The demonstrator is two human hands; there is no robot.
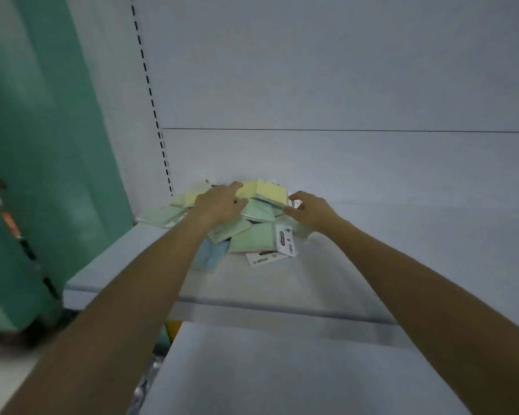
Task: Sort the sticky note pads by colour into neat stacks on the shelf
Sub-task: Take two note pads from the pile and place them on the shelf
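A loose heap of wrapped sticky note pads lies at the back left of the white shelf (372,253). Yellow pads (271,190) sit on top at the rear, green pads (252,239) fill the middle and front, and a blue pad (212,254) lies at the front left. My left hand (219,202) rests palm-down on the heap with fingers spread over yellow and green pads. My right hand (310,212) touches the heap's right side, thumb and fingers near a white label card (294,202). Whether either hand grips a pad is unclear.
A white back panel (342,85) with a slotted upright (150,91) rises behind the shelf. A green wall or pillar (42,145) stands at the left. A lower shelf (282,369) juts out beneath. White label cards (285,242) stick out at the heap's front.
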